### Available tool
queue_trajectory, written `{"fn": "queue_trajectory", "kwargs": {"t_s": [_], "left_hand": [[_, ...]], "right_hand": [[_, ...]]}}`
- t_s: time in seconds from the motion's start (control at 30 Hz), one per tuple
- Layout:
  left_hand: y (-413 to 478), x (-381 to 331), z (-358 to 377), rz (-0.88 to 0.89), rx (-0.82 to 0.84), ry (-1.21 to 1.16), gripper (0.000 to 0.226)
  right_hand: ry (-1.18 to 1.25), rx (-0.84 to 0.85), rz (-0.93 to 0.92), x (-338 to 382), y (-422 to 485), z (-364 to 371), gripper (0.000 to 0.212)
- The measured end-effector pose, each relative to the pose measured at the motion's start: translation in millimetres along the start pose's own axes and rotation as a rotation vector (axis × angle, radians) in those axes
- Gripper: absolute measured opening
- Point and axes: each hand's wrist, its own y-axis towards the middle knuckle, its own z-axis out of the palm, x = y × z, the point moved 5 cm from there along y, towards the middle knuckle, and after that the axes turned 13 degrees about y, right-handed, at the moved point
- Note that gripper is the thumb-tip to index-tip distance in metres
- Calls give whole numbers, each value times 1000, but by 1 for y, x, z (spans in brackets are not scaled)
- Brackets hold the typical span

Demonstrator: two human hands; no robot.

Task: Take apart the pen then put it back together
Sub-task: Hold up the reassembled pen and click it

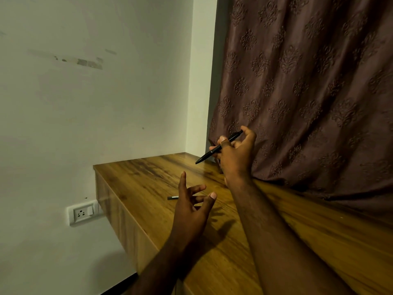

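Note:
A black pen [209,153] is held up above the wooden table [148,184], its tip pointing down and to the left. My right hand [236,158] is shut on its middle, thumb on top. My left hand [191,207] hovers lower and nearer, fingers spread, with nothing in it. A small dark pen part with a pale band [173,197] lies on the table just left of my left hand's fingers, partly hidden by them.
A brown patterned curtain [308,92] hangs to the table's surface on the right, just behind my right hand. A white wall stands on the left with a socket [83,212] below the table's left edge.

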Motion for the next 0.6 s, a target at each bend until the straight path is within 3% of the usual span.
{"fn": "queue_trajectory", "kwargs": {"t_s": [0.6], "left_hand": [[-2, 0, -2, -24, 33, 15, 92]], "right_hand": [[-83, 43, 27, -8, -1, -1, 50]]}}
